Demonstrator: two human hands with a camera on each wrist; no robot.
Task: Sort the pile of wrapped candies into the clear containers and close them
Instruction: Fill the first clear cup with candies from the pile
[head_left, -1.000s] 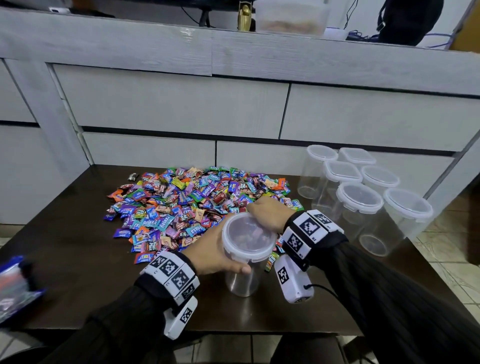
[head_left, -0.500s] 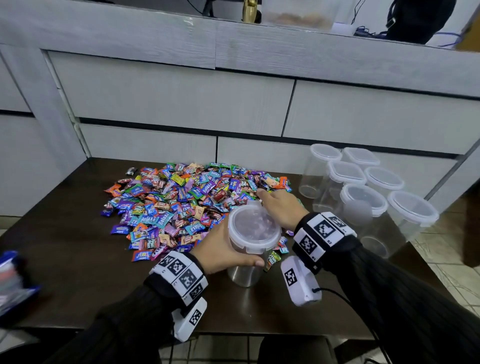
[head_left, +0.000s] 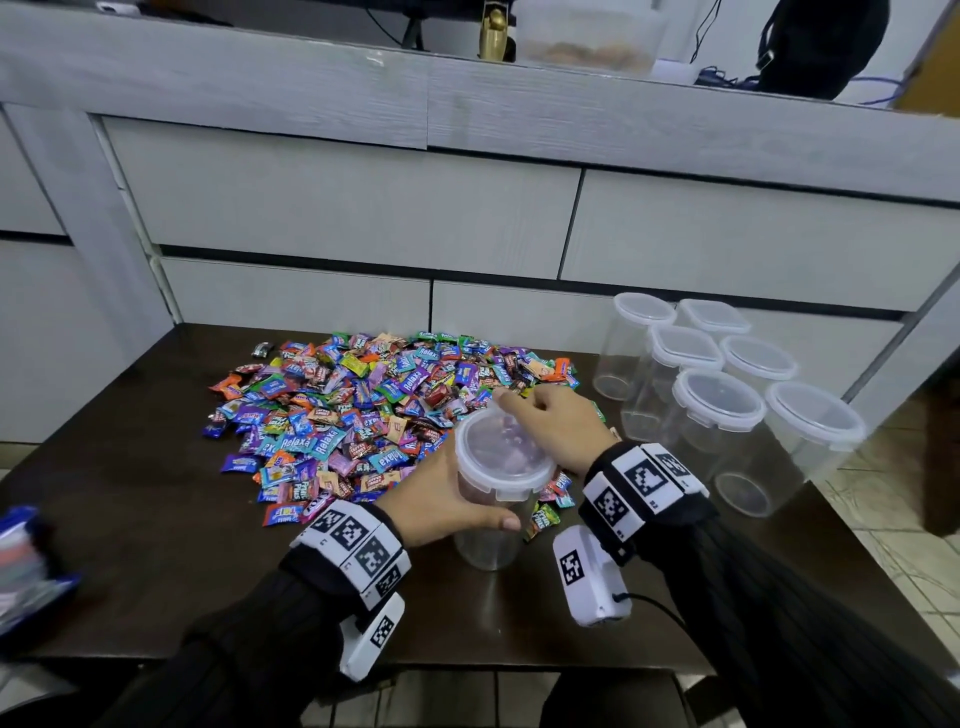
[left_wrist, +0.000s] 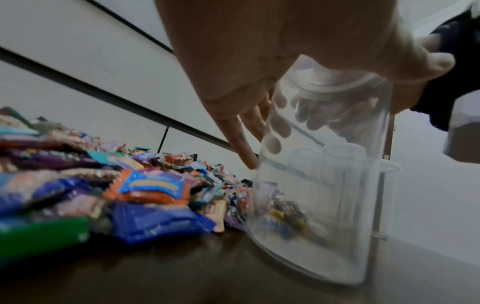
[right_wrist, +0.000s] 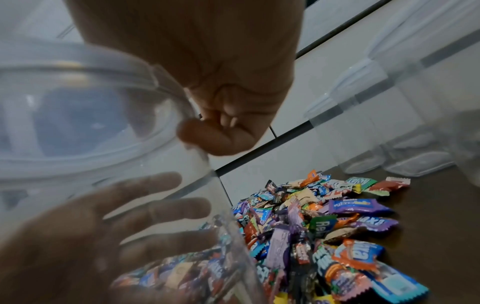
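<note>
Since a second ago the right hand (head_left: 553, 428) has slid from the near right edge of the lid (head_left: 501, 449) toward its far side, while the container (head_left: 496, 519) stands in much the same spot on the dark table (head_left: 130, 519), against the near right edge of the candy pile (head_left: 363, 405). The left hand (head_left: 441, 501) wraps the container's upper wall, thumb across the near side and fingers around the back. The right hand's fingers are curled over the lid's far right rim, seemingly working a latch; whether they pinch it or only press cannot be told. Judging by that grip, the step in hand is taking the lid off or clipping it shut, and it would go best with the left hand bracing the wall so the container does not tip into the pile, and the right freeing one edge at a time, not prying upward at a single point. The head view alone shows six lidded empty containers (head_left: 727, 395) clustered at the table's right. The left wrist view shows the container's base clear, seemingly empty, with candies visible only through its wall. The right wrist view shows the curled fingertips (right_wrist: 207, 135) at the lid's rim, hidden from above.
</note>
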